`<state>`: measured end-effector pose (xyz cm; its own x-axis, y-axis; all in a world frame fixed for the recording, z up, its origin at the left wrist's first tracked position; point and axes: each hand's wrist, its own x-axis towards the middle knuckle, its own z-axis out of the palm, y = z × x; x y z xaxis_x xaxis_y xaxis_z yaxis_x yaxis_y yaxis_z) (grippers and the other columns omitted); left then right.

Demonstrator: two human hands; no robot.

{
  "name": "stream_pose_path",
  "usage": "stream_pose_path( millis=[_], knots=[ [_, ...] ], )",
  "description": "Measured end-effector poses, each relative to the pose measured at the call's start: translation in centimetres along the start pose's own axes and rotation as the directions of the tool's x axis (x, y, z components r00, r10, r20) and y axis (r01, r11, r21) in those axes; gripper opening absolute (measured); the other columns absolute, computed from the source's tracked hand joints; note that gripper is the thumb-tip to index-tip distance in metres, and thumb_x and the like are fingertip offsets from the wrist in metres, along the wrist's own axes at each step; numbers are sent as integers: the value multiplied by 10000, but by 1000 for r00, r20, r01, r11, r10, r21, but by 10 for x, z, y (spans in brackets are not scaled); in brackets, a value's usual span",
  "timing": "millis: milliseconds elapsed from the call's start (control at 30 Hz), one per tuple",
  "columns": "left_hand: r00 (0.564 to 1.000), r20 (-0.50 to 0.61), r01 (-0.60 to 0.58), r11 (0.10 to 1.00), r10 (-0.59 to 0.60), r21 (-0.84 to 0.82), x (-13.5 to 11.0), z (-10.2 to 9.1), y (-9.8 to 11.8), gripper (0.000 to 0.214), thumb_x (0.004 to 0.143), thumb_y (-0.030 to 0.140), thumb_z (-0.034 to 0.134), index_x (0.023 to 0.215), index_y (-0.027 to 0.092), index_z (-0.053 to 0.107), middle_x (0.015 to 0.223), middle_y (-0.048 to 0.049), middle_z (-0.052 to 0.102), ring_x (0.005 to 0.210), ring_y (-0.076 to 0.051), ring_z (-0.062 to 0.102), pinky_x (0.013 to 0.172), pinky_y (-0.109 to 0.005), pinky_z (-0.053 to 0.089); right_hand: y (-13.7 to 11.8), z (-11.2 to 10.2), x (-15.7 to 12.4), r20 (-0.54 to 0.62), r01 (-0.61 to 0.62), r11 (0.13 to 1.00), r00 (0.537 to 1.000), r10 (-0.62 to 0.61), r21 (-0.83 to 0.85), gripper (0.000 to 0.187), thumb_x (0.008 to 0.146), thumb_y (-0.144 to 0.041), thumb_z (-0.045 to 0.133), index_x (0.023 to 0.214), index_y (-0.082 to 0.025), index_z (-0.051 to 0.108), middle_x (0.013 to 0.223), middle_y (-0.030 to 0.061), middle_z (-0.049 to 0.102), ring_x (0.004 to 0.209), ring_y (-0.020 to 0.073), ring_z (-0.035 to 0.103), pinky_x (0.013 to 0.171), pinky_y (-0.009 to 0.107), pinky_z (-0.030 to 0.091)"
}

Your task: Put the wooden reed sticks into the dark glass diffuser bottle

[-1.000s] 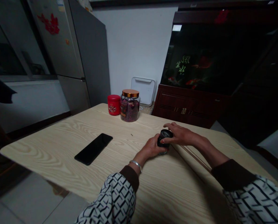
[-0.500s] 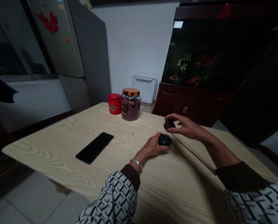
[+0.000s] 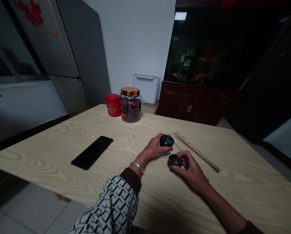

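My left hand (image 3: 155, 146) is closed around a small glossy black rounded object (image 3: 167, 140), perhaps a little pot, at the middle of the table. Just nearer to me, my right hand (image 3: 190, 169) grips a small round dark brown pot (image 3: 175, 163) by its side. A dark opening shows at the top of this pot, which is roughly upright. Whether the brown pot touches the tabletop, I cannot tell. Beyond my right hand lie several thin brown incense sticks (image 3: 199, 152), slanting across the wood; another thin stick runs partly hidden behind the hand.
A black phone (image 3: 92, 152) lies on the pale wooden table (image 3: 50, 159) at the left. Near the far edge stand a red canister (image 3: 113, 105) and a glass jar (image 3: 131, 107) with a copper-coloured lid. Behind the table is a fish tank on a dark cabinet (image 3: 184, 105).
My right hand has brought the brown pot from beyond the black object round to its near side and lower. The pot was tilted before. The camera view has shifted slightly.
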<state>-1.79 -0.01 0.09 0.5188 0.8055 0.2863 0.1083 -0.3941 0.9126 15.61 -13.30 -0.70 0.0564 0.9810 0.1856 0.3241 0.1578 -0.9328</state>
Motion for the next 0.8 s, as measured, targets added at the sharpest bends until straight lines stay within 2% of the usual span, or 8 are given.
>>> stream_pose_path(
  millis=[167,300,367,467,533,567,633,800],
  knots=[
    [1000,-14,12,1000,-12,-10,2,2,-6,691,642,426,853,1229,183,581,1053,-86,678,990,-239,625,908,-372,489,-4,-1,-7,-1,81,947,996,-85,-311,367,769,-375,756,952,-257,460,1114,73,631,1061,262,599,944,414,465],
    [1000,-7,5,1000,-5,-13,2,1,-7,688,645,431,854,1225,179,582,1051,-92,678,989,-240,624,908,-377,490,-14,-24,3,-41,58,867,995,-90,-494,254,880,-444,615,1001,-247,512,999,76,654,924,247,625,832,379,486],
    [1000,-4,-4,1000,4,-10,2,1,-7,679,648,433,853,1217,177,586,1055,-96,677,988,-241,625,904,-377,492,-19,-40,16,-25,27,739,998,-59,-673,187,930,-402,520,986,-228,559,941,88,673,852,245,638,770,370,479],
    [1000,-10,-9,1000,9,-4,2,1,-5,662,655,427,848,1211,176,591,1055,-96,676,986,-241,626,902,-383,496,-26,-54,36,98,39,394,987,130,-918,193,914,-251,467,941,-176,643,986,151,715,893,282,676,758,374,472],
    [1000,-7,-10,1000,10,1,2,1,-5,659,656,423,848,1209,173,591,1052,-96,677,987,-242,627,905,-389,499,-31,-55,46,139,82,210,952,272,-974,248,887,-168,455,960,-128,689,1033,195,726,954,305,694,775,372,480],
    [1000,-3,-10,1000,10,1,2,1,-4,660,655,420,848,1209,171,590,1050,-95,678,985,-242,628,906,-391,500,-33,-54,50,149,102,161,937,315,-982,271,880,-145,455,981,-107,704,1052,209,727,981,311,697,788,370,485],
    [1000,6,-12,1000,12,-3,2,1,-3,660,655,413,848,1212,172,587,1050,-94,680,981,-239,631,907,-393,504,-39,-48,56,163,128,123,924,347,-984,300,884,-131,461,1031,-83,718,1082,228,723,1030,318,693,821,369,489],
    [1000,4,-2,1000,2,7,1,0,-1,656,655,408,845,1209,171,584,1062,-95,681,978,-237,634,890,-381,514,-47,-36,71,160,122,120,909,386,-985,306,837,-117,533,1056,-59,740,1091,275,715,1060,341,689,830,378,501]
  ],
)
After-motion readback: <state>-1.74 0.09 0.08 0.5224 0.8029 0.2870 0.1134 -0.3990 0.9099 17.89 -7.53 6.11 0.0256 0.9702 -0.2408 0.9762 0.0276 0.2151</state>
